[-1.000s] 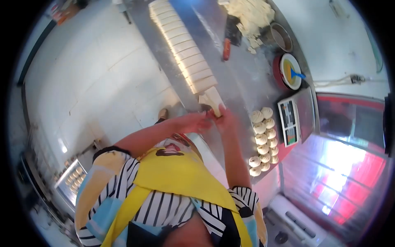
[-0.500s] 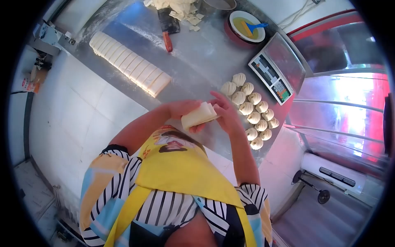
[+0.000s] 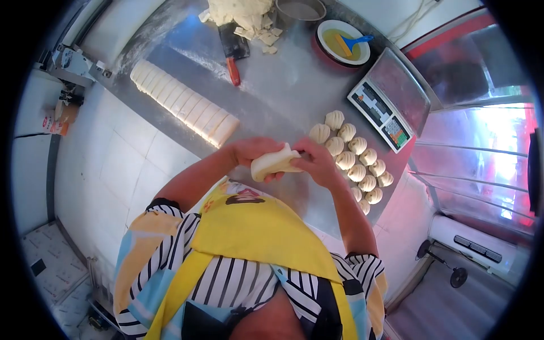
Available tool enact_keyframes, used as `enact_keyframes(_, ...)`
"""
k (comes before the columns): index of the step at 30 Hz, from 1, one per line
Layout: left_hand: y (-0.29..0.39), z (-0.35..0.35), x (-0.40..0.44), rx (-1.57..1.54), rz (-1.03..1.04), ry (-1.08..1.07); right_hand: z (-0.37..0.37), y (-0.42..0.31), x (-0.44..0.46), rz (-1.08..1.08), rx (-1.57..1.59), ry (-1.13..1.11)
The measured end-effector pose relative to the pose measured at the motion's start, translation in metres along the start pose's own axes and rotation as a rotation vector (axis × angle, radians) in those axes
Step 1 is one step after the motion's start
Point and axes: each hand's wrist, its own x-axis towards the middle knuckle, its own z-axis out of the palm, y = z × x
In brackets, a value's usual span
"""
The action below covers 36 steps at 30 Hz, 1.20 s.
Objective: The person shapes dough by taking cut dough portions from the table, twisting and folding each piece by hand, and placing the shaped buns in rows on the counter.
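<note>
Between my two hands, just above the near edge of the metal table [image 3: 272, 107], is a folded piece of pale dough [image 3: 271, 164]. My left hand [image 3: 252, 150] is wrapped round its left end, the thumb on top and fingertips showing below. At the other end, my right hand [image 3: 318, 163] pinches the dough with fingers and thumb. Several shaped, ridged dough rolls [image 3: 357, 145] sit in rows to the right, close to my right hand. Up and to the left lies a long dough log [image 3: 184, 103], cut crosswise into slices.
A broad dark blade with a red handle [image 3: 233, 71] lies near a heap of dough scraps [image 3: 243, 14]. Behind the rolls stands a digital scale [image 3: 378, 110]. A bowl of yellow liquid [image 3: 362, 56] holds a blue-handled brush [image 3: 358, 40]. A metal pan [image 3: 301, 8] is at the back.
My right hand's raised fingers have come down and closed on the dough's right end. My left hand keeps its hold. The whole view has shifted slightly, with table objects appearing lower.
</note>
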Motion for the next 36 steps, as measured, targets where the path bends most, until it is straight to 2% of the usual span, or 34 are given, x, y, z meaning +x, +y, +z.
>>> enact_keyframes(4,0.009,-0.021,-0.006,-0.037,-0.004,0.076,0.013,0.015,0.021,0.096,0.058,0.147)
enact_keyframes(7,0.013,-0.042,-0.019,-0.191,-0.041,0.113,0.031,-0.013,0.036,-0.221,-0.305,0.168)
enact_keyframes(10,0.02,-0.055,-0.028,-0.164,-0.084,0.106,0.033,-0.002,0.056,-0.157,-0.649,0.02)
enact_keyframes(13,0.033,-0.073,-0.045,0.193,-0.156,0.042,0.028,-0.03,0.082,0.147,-0.553,-0.224)
enact_keyframes(15,0.047,-0.073,-0.064,0.656,-0.159,0.026,0.012,0.052,0.113,-0.104,-0.78,-0.094)
enact_keyframes(16,0.053,-0.072,-0.07,0.888,-0.159,0.009,-0.003,0.065,0.141,0.065,-0.782,0.007)
enact_keyframes(17,0.054,-0.068,-0.073,0.831,-0.106,0.136,-0.018,0.076,0.168,0.234,-0.774,0.108)
enact_keyframes(18,0.056,-0.065,-0.074,0.782,-0.054,0.262,-0.037,0.079,0.197,0.417,-0.197,0.179)
enact_keyframes(19,0.054,-0.065,-0.074,0.726,-0.008,0.388,-0.041,0.026,0.215,0.333,-0.285,0.191)
enact_keyframes(21,0.046,-0.084,-0.054,0.029,0.179,0.374,-0.056,0.021,0.245,0.093,0.79,0.325)
enact_keyframes(22,0.045,-0.094,-0.043,-0.308,0.276,0.362,-0.053,0.03,0.243,0.113,0.711,0.292)
enact_keyframes(24,0.048,-0.097,-0.026,-0.433,0.477,0.446,-0.046,0.062,0.225,0.144,0.546,0.233)
enact_keyframes(26,0.055,-0.096,-0.007,-0.492,0.621,0.513,0.002,0.067,0.174,0.244,0.84,0.124)
enact_keyframes(28,0.052,-0.09,0.008,-0.491,0.668,0.579,0.042,0.031,0.139,0.103,0.91,0.336)
enact_keyframes(31,0.048,-0.073,0.026,-0.016,0.494,0.689,0.038,0.038,0.112,0.195,0.866,0.477)
enact_keyframes(34,0.052,-0.07,0.029,0.673,0.235,0.811,0.023,0.04,0.076,0.32,0.421,0.492)
enact_keyframes(36,0.044,-0.06,0.035,0.366,0.207,0.711,0.03,0.036,0.055,0.155,0.097,0.621)
